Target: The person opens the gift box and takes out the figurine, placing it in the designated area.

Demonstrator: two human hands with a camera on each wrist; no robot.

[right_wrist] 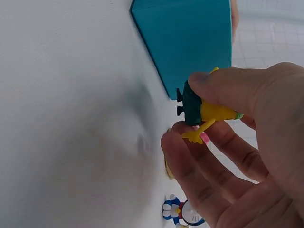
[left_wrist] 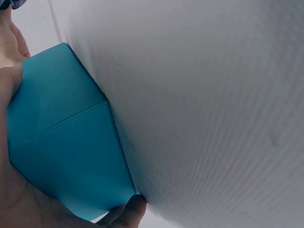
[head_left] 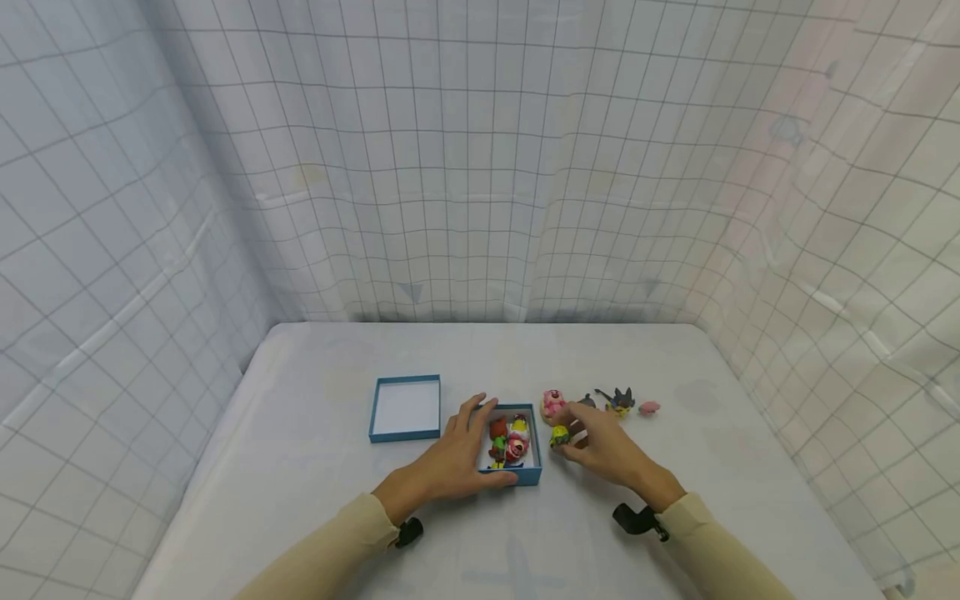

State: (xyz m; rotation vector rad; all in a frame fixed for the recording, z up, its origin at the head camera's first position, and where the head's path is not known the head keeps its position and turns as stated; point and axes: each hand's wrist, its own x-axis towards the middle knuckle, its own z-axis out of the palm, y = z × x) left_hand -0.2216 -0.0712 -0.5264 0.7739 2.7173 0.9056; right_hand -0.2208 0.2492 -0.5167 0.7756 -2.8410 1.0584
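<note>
A small blue open box (head_left: 528, 476) stands on the table with several toy figures (head_left: 516, 450) lying inside. My left hand (head_left: 450, 462) holds the box from its left side, thumb along the near wall and fingers at the far left corner; the left wrist view shows the blue walls (left_wrist: 71, 137) between thumb and fingers. Just right of the box, my right hand (head_left: 611, 450) pinches a yellow-and-green toy figure (right_wrist: 216, 111) between thumb and fingers, above the tabletop. Its yellow arm and dark green lower part show; the rest is behind the thumb.
A shallow blue-rimmed lid (head_left: 405, 437), white inside, lies left of the box. Behind the right hand are a pink bear figure (head_left: 553, 402), a dark figure with yellow (head_left: 622, 402) and a small pink piece (head_left: 649, 407). A blue-and-white cat figure (right_wrist: 183, 211) shows in the right wrist view.
</note>
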